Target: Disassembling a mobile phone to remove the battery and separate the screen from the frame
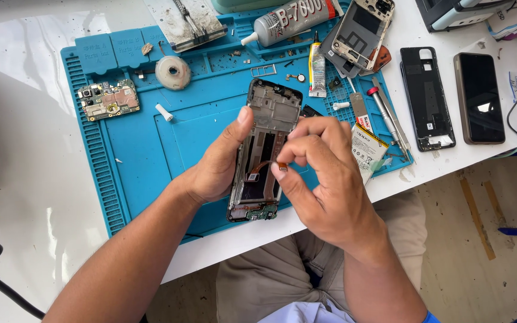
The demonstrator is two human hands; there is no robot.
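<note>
The opened phone frame (264, 152) is held above the blue repair mat (145, 143), raised for close access. The left hand (219, 158) clamps its edge as support; the right hand (321, 173) pinches the orange flex cable (270, 165) in a narrow fingertip grip. Circuit board (109, 100) and glue tube (288, 19) are parked aside.

the opened phone frame (264, 149) is standing tilted above the blue mat, its camera end pointing away and its dark inner side facing up. a small green board is showing at its near end. an orange flex cable (267, 164) is arching across its middle, one end lifted.
</note>
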